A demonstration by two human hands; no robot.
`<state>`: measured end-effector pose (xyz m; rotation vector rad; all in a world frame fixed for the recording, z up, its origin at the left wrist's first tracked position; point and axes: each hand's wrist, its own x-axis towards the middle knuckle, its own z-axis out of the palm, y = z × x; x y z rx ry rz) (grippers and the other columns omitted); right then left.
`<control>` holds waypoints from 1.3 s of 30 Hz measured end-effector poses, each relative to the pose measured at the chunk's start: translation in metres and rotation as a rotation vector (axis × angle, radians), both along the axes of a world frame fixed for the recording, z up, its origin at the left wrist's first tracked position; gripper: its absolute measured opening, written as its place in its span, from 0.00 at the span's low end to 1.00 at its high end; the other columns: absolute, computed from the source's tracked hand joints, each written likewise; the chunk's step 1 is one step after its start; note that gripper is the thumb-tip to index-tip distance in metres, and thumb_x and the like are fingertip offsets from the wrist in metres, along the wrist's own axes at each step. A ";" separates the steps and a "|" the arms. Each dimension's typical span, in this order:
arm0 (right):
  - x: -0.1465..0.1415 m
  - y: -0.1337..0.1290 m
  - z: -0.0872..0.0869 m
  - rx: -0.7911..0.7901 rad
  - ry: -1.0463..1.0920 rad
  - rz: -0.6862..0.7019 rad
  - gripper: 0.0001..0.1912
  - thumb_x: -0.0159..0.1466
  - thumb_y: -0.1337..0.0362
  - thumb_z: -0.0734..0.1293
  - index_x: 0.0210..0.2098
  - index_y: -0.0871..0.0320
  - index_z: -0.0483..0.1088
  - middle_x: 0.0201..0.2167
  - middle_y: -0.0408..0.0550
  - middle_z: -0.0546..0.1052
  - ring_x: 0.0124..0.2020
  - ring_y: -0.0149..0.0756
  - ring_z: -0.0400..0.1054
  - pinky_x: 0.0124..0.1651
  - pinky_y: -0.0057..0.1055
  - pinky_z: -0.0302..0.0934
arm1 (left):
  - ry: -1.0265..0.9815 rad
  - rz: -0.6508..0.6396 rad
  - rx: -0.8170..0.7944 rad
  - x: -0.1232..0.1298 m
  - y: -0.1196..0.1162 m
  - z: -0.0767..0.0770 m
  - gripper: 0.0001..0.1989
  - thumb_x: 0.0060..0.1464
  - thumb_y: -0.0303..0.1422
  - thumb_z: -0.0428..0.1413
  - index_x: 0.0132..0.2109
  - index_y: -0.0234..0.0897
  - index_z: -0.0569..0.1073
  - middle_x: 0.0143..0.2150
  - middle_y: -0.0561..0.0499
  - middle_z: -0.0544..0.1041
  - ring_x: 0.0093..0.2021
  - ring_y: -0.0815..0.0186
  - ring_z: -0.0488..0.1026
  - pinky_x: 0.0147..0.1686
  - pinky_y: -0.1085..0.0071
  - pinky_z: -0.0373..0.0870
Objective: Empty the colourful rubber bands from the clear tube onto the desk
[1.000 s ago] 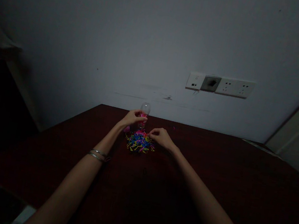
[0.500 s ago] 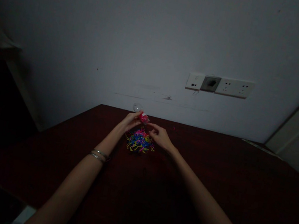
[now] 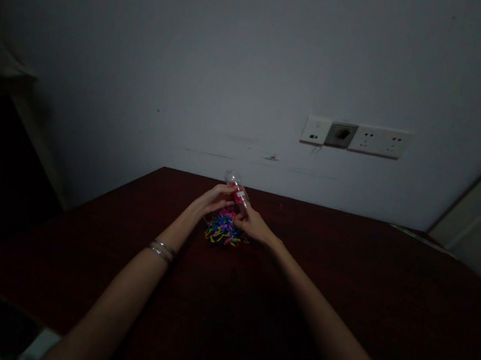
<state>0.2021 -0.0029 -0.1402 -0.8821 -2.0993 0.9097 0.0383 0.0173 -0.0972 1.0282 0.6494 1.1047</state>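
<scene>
A clear plastic bottle (image 3: 243, 203) with a white label and something red in or on it is held tilted above the table. My left hand (image 3: 215, 198) grips it around its upper part, fingers curled over the red area. At its lower, nearer end, my right hand (image 3: 254, 226) is closed around the bottle; its fingertips are partly hidden. Below both hands lies a heap of small colourful clips (image 3: 223, 230) in blue, yellow, pink and red, which look like paper clips. My hands cover part of the heap.
The dark reddish table (image 3: 300, 265) meets a grey wall (image 3: 239, 80) at the back. A small red piece (image 3: 281, 206) lies to the right near the wall. Wall sockets (image 3: 377, 141) sit above. A white object (image 3: 38, 346) shows at the lower left.
The bottle has shifted slightly right and toward me, with more of its lower end showing. My right hand's extended finger has given way to a grip at that end.
</scene>
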 end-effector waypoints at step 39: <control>0.011 0.003 0.002 0.132 0.069 -0.079 0.17 0.58 0.59 0.60 0.41 0.61 0.72 0.24 0.44 0.72 0.23 0.29 0.62 0.27 0.25 0.56 | 0.322 0.436 0.135 -0.007 0.009 0.006 0.12 0.42 0.37 0.61 0.30 0.32 0.72 0.25 0.47 0.73 0.28 0.67 0.69 0.31 0.71 0.65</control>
